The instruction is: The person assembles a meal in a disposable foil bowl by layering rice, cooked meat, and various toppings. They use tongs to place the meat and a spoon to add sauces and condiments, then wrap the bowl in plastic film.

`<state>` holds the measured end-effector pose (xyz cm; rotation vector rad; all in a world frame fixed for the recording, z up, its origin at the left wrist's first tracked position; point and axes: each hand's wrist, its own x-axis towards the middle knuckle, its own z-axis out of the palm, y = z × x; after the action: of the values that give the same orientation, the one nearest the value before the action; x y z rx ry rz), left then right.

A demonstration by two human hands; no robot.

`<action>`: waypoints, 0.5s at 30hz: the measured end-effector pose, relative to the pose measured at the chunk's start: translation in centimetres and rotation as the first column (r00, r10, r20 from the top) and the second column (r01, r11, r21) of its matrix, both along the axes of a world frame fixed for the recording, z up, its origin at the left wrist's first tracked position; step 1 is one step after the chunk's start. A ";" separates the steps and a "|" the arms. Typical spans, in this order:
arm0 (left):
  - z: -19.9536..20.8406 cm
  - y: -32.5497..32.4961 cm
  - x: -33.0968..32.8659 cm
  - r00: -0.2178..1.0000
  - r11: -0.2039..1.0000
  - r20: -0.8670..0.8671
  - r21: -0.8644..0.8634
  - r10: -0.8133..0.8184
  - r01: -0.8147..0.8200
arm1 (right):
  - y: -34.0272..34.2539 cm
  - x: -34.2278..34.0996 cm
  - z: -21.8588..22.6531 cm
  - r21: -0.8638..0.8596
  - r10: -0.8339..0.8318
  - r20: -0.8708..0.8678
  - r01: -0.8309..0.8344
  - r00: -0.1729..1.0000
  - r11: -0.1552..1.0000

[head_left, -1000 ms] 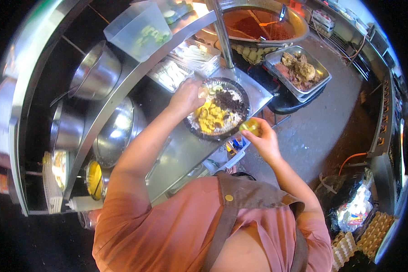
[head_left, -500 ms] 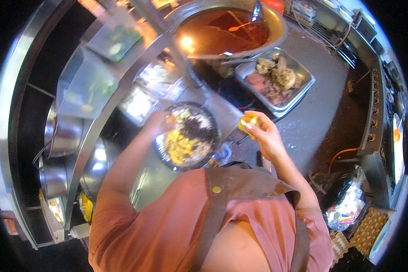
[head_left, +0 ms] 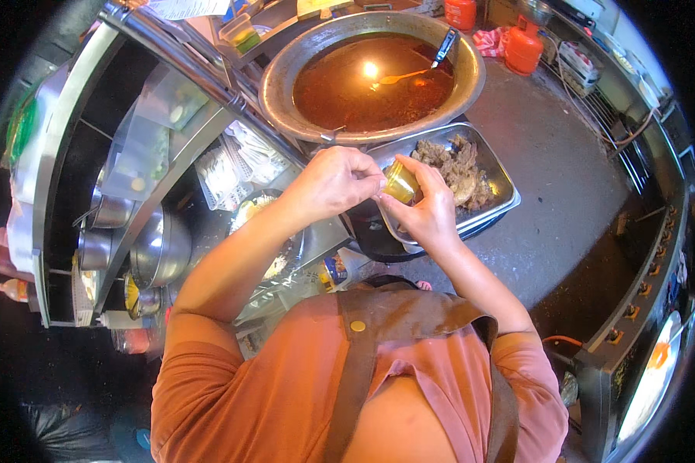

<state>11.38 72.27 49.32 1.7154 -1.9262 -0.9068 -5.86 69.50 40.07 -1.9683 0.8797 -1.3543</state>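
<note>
My right hand (head_left: 432,208) is closed around a small yellow cup (head_left: 400,184), which it holds tilted near the corner of a metal tray (head_left: 510,185) of cooked meat (head_left: 465,174). My left hand (head_left: 336,181) is in a pinch at the cup's side, its fingertips almost meeting those of the right. What the pinch holds, if anything, is too small to make out. Beneath my left forearm, a bowl of food (head_left: 256,207) is partly hidden on the counter.
Beyond the hands stands a wide metal pan (head_left: 278,100) of brown broth, with an orange spoon (head_left: 404,77) in it. White packets (head_left: 224,174) lie at the left, beside a metal rail. Steel bowls (head_left: 162,251) sit on the lower left shelf. Red gas cylinders (head_left: 523,50) stand far right.
My left hand has moved from the bowl up and right to the yellow cup. My right hand has shifted slightly left with the cup. The whole view has turned.
</note>
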 end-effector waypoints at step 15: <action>-0.1 -11.8 3.6 0.586 0.941 0.809 0.160 0.048 -0.298 | -3.1 -3.2 -4.9 0.380 0.090 0.551 -0.346 0.830 0.858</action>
<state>15.02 60.42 49.23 2.7884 -2.1075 -0.3209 -9.05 66.41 35.13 -1.2008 0.6085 -1.2882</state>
